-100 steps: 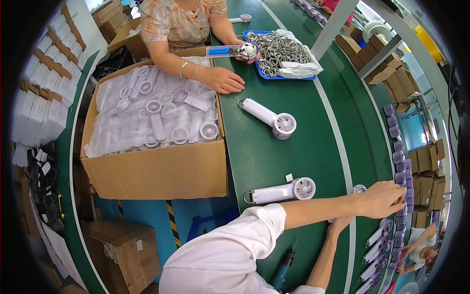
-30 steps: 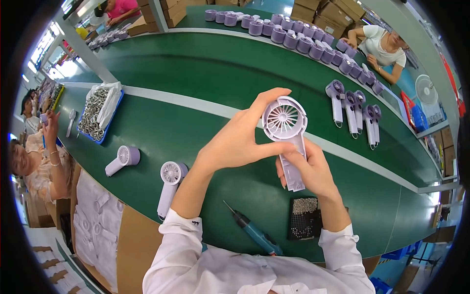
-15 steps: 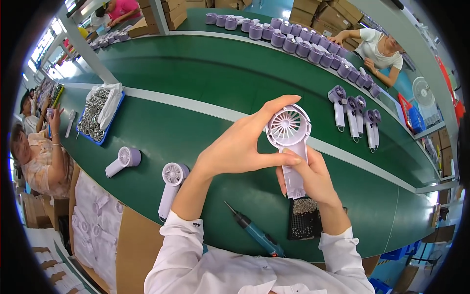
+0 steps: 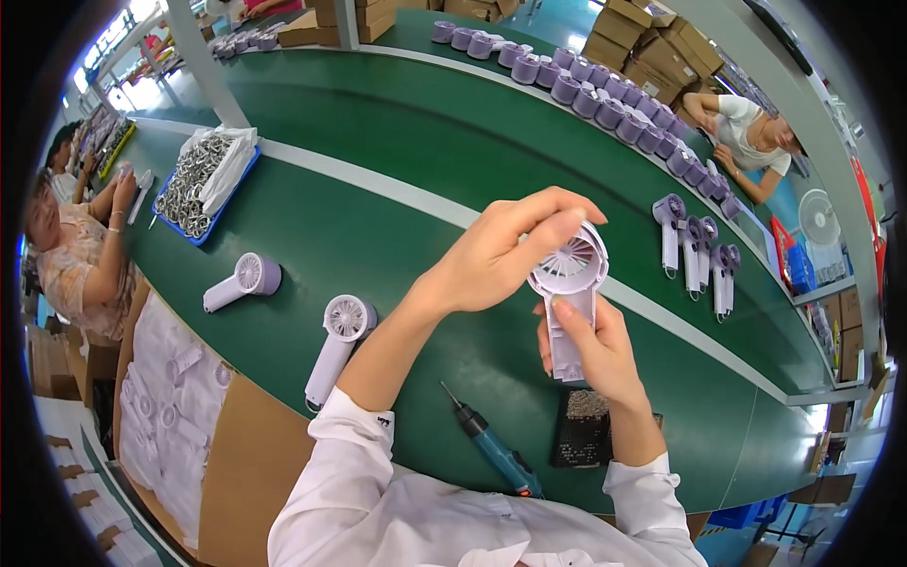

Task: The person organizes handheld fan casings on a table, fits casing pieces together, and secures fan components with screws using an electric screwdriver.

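Above the green bench I hold a pale lilac handheld fan housing [image 4: 573,333], its hollow inner side facing up and a spoked grille in its round head. My right hand [image 4: 605,352] grips the handle, thumb on the inner face and fingers behind it. Curled over the upper left of the round head is my left hand [image 4: 501,250], its fingertips at the rim; whether they pinch some small part is hidden. Below lie a teal electric screwdriver [image 4: 491,444] and a black tray of small screws [image 4: 584,430]. Beside my left forearm lies a handheld fan [image 4: 337,345].
Another lilac fan [image 4: 244,282] lies further left, near a blue tray [image 4: 248,177] of metal rings. A carton of fan parts [image 4: 222,472] stands at lower left. Several fans [image 4: 697,248] lie at right; rows of lilac fan heads [image 4: 609,113] line the far side near a co-worker [image 4: 751,137].
My left hand has shifted from spanning the round head, thumb at its base, to curling fingers and thumb at its upper rim. My right hand still holds the handle. The whole view has shifted slightly.
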Demonstrator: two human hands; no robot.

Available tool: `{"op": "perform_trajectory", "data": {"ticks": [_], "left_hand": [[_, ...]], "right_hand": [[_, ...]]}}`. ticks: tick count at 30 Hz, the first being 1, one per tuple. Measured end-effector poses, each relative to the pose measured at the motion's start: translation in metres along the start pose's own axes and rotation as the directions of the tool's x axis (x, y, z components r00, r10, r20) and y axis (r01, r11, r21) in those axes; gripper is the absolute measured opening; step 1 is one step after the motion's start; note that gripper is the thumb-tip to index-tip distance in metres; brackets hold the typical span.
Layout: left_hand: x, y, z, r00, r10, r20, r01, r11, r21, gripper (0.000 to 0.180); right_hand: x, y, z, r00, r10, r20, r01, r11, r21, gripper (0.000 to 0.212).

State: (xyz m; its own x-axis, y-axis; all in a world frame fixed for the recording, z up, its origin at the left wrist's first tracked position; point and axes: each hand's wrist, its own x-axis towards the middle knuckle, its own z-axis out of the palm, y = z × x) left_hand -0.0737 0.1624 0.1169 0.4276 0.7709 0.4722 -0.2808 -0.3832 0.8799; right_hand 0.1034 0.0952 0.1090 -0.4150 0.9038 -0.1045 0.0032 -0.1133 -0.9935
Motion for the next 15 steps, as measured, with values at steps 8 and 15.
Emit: {"op": "perform_trajectory", "data": {"ticks": [8, 15], "left_hand": [[0.002, -0.006, 0.001, 0.983, 0.139, -0.116, -0.118, 0.977, 0.177, 0.030], [-0.004, -0.002, 0.002, 0.974, 0.140, -0.176, -0.055, 0.907, 0.417, 0.027]], "right_hand": [[0.004, 0.017, 0.009, 0.987, -0.052, -0.153, 0.048, 0.998, -0.027, 0.028], [0.010, 0.046, 0.017, 0.907, -0.335, -0.254, 0.279, 0.932, -0.231, 0.026]]}}
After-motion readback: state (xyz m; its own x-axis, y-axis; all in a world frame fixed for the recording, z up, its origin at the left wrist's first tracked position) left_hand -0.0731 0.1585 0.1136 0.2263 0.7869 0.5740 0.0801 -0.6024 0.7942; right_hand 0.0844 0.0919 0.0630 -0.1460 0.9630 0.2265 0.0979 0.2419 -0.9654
